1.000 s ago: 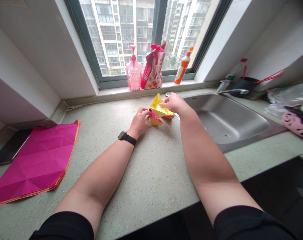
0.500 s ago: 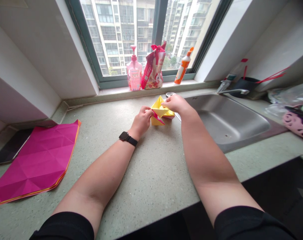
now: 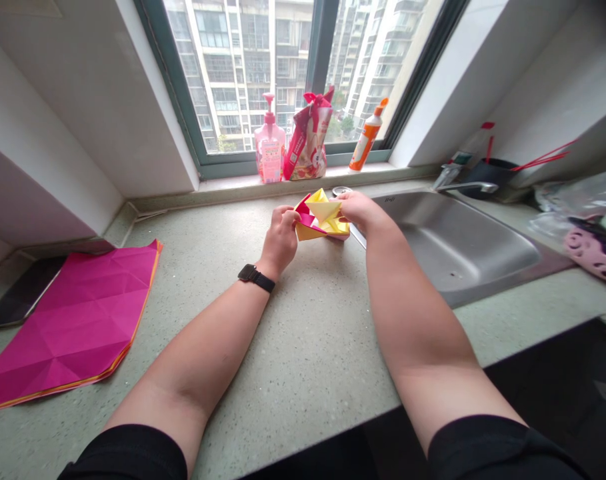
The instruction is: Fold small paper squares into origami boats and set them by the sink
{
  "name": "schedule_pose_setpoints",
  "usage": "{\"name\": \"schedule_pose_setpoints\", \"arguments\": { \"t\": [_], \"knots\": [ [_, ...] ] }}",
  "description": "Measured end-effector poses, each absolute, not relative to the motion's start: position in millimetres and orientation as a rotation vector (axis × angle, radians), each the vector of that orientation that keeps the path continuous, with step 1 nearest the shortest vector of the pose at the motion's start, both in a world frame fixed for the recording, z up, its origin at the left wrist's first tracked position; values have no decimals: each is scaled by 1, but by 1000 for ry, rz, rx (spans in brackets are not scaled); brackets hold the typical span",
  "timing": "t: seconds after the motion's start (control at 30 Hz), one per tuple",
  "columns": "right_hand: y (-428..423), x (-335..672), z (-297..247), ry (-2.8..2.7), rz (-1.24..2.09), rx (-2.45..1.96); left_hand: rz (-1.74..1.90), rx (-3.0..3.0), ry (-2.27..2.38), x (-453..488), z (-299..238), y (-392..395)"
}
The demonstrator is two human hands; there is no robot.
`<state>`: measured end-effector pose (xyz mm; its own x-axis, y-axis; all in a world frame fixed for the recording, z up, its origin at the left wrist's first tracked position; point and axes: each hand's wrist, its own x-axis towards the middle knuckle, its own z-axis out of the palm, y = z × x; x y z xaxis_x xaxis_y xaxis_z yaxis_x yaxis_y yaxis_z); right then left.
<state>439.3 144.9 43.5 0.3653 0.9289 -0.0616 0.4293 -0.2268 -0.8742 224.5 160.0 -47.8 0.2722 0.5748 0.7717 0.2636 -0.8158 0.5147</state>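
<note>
A folded paper piece [image 3: 323, 209], yellow with magenta inner faces, is held between my two hands over the counter, left of the sink. Its shape is like a small open box with a yellow pointed flap standing up in the middle. My left hand [image 3: 281, 235], with a black watch on the wrist, pinches its left corner. On the far right side, my right hand [image 3: 357, 207] grips the yellow edge; some of its fingertips are hidden behind the paper. A stack of creased magenta sheets [image 3: 83, 313] with orange edges lies at the left.
A steel sink [image 3: 463, 247] with a faucet [image 3: 470, 187] is set into the counter [image 3: 303, 360] at right. On the sill stand a pink pump bottle [image 3: 270, 150], a red bag [image 3: 310, 140] and an orange bottle [image 3: 367, 137]. A dark flat panel [image 3: 20, 297] lies under the sheets.
The folded paper has turned and opened out, so its magenta inside shows more at the left. My left hand has moved slightly left; my right hand has shifted a little.
</note>
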Motion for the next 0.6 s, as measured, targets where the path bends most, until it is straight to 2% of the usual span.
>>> {"name": "schedule_pose_setpoints", "arguments": {
  "t": [0.27, 0.6],
  "knots": [
    [136, 440, 49, -1073, 1006, -1653, 1561, 2168, 776, 225, -43, 158],
    [131, 434, 54, -1101, 1004, -1556, 1484, 2218, 848, 225, -42, 156]
  ]
}}
